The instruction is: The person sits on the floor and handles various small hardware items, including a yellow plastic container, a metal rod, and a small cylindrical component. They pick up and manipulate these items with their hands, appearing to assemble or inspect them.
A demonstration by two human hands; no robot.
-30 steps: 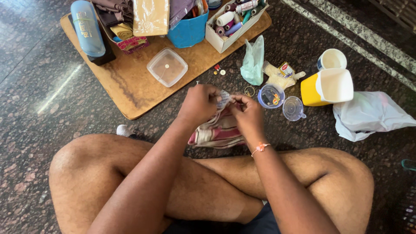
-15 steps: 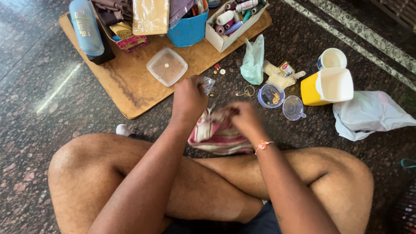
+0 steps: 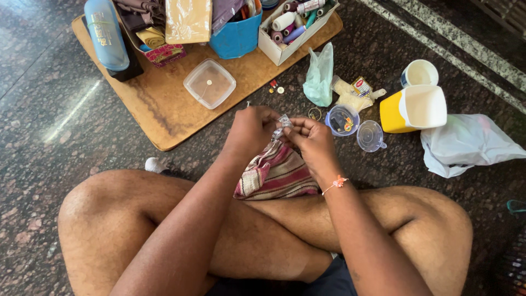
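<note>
Both hands meet over the lap. The left hand (image 3: 251,127) is closed, thumb and fingers pinched together, with what looks like a needle tip poking up at its twelve o'clock; too fine to be sure. The right hand (image 3: 312,137), just at its three o'clock, pinches a small clear plastic packet (image 3: 284,121) between thumb and forefinger, and the left fingertips touch that packet too. So the packet sits right between the two hands, held from both sides.

Under the hands, at six o'clock, a striped cloth (image 3: 276,174) lies on the crossed legs, slack and untouched by the fingers for the moment. My read: the work is at an early stage, with a small item being got out of or handled at the packet, and no stitching on the cloth shows yet.

Further out, at one o'clock of the right hand, a small open round tub (image 3: 342,119) of bits and its clear lid (image 3: 370,135) beside it. Beyond, a yellow container (image 3: 408,111). At eleven o'clock a wooden board (image 3: 159,104) carries a clear square box (image 3: 210,83) and a box of thread spools (image 3: 293,27).
</note>
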